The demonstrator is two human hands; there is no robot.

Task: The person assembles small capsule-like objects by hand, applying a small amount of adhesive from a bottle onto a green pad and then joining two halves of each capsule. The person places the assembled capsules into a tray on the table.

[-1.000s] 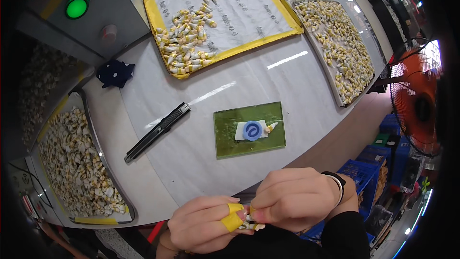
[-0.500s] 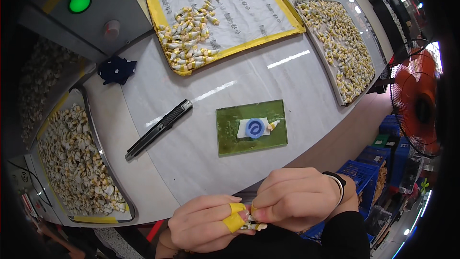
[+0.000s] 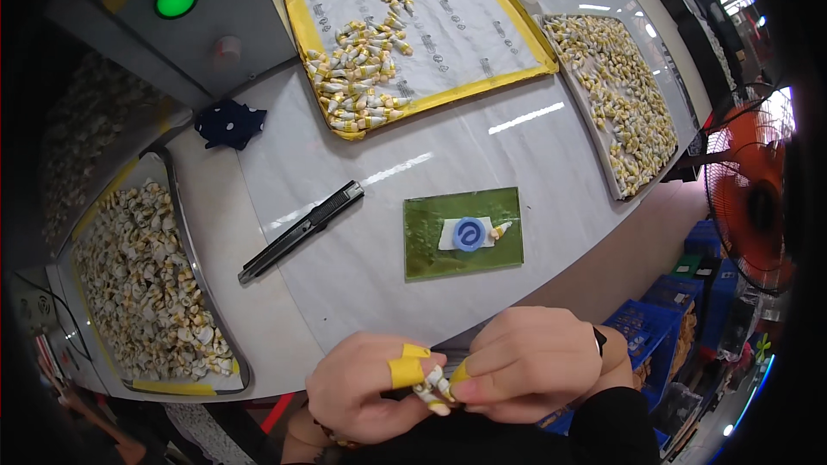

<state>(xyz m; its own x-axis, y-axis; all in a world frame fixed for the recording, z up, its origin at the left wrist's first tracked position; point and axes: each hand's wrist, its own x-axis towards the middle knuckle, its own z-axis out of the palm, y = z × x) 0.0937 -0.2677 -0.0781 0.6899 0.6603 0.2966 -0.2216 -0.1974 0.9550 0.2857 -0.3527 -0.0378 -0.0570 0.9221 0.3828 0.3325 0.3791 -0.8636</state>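
Just off the table's near edge, my left hand (image 3: 370,387) is closed around a few small white-and-yellow tapered pieces (image 3: 435,390). Yellow tape wraps its fingers. My right hand (image 3: 530,366) meets it in a pinch, thumb and forefinger at the pieces' right side; a bit of yellow tape shows on a fingertip. The pieces are partly covered by the fingers. Beyond my hands lies a green rectangular plate (image 3: 422,258). On it a white slip carries a round blue cap-like disc (image 3: 469,233), with one similar piece (image 3: 500,231) beside it.
A black utility knife (image 3: 301,232) lies left of the plate. Three trays hold many such pieces: a yellow-rimmed tray (image 3: 465,90) behind, a heaped tray (image 3: 245,376) at left, another (image 3: 613,181) at right. A dark dotted cloth (image 3: 229,124) sits near a grey machine; an orange fan (image 3: 758,198) stands right.
The view has shifted slightly, so the table things appear a little right and lower. Both hands stay together; the pieces in the left fingers have turned and show more.
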